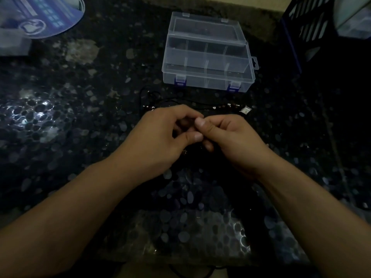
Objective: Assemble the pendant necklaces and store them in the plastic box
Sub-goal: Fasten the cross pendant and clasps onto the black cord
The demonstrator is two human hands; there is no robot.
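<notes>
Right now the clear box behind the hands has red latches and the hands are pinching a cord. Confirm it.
Wrong on the latches: the head view shows the box with blue latches, not red. It does sit behind the left hand and right hand, which pinch something small together.

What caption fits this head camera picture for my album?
Two hands, left and right, meet fingertip to fingertip before a clear plastic box.
</notes>
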